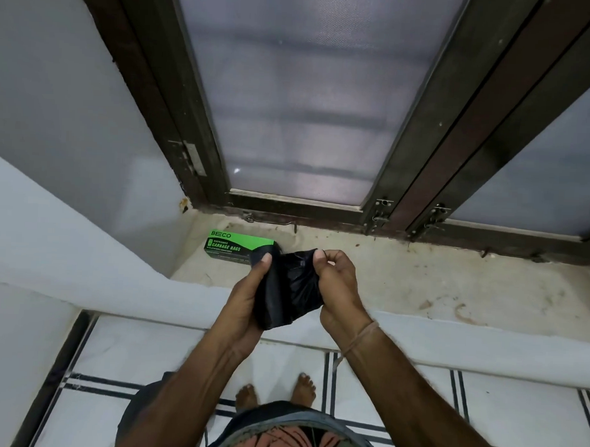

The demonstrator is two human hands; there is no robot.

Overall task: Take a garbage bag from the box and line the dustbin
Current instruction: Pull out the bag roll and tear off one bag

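Bag is out of the box; I hold the black garbage bag (286, 290) in front of me over the window ledge (418, 281); my left hand (247, 302) wraps its folded lower part, thumb pressed on top; my right hand (335, 281) pinches the upper edge between thumb and fingers; bag looks bunched, not opened yet; green box (234, 246) sits on the ledge just behind; dustbin not in view; unfolding and lining left, I judge.

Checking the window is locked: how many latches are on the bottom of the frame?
2: one latch at the foot of the middle frame post, the other latch just right of it. More may be hidden.
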